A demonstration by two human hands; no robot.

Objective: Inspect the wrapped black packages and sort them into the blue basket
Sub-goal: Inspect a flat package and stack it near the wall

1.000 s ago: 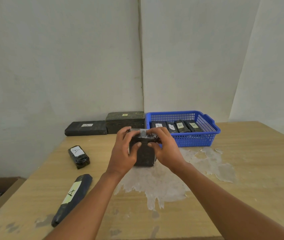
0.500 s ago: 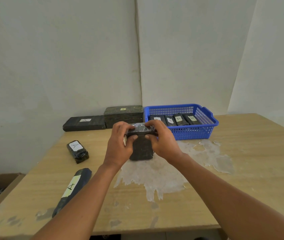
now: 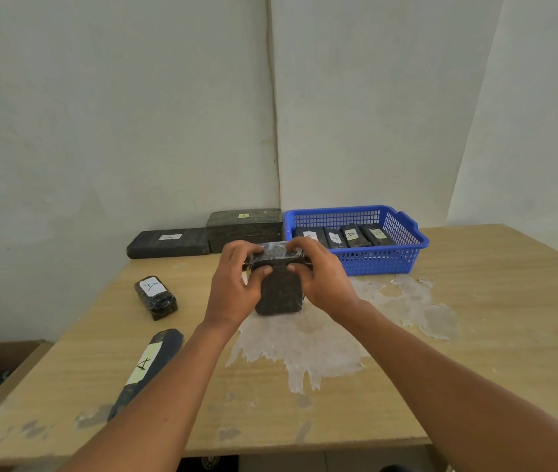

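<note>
You hold one wrapped black package (image 3: 279, 284) upright over the table (image 3: 475, 335), gripped at its top by both hands.

Your left hand (image 3: 235, 284) and right hand (image 3: 322, 281) curl round its film-wrapped upper end, thumbs pressed on the near face; its lower end sits at or just above the worn white patch (image 3: 305, 345), and you cannot tell which. Just behind your right hand stands the blue basket (image 3: 390, 264), with four labelled packages (image 3: 351, 235) side by side inside. Against the wall to its left lie a flat dark block (image 3: 168, 243) and a taller dark block (image 3: 243, 228), touching. On your left lie a short labelled package (image 3: 155, 296) and a long labelled package (image 3: 148, 366), well apart from your hands.
</note>
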